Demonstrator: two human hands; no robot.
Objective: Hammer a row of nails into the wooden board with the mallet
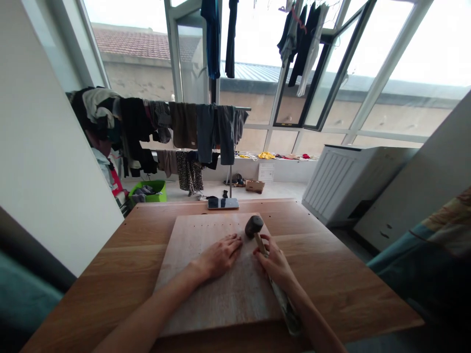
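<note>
A pale wooden board [206, 304] lies flat in front of me, with a row of small dark dots near its far edge. My left hand [221, 256] rests palm down on it, fingers stretched toward the right; whether anything small is under the fingertips is hidden. In my right hand [274, 260] is a rubber mallet [253, 226], gripped by its light wooden handle. Its black head is just beyond my left fingertips, over the board's far right part. Beneath my right forearm, along the board's right edge, lies a partly hidden, clear-looking plastic strip or bag [290, 318].
The board is on a brown wooden table [121, 264]. A phone [222, 203] lies at the table's far edge. Beyond stand a clothes rack [243, 108] with laundry, a green basket [159, 192], a small cardboard box [255, 186] and a white appliance [331, 181]. Curtain fabric [415, 250] hangs at right.
</note>
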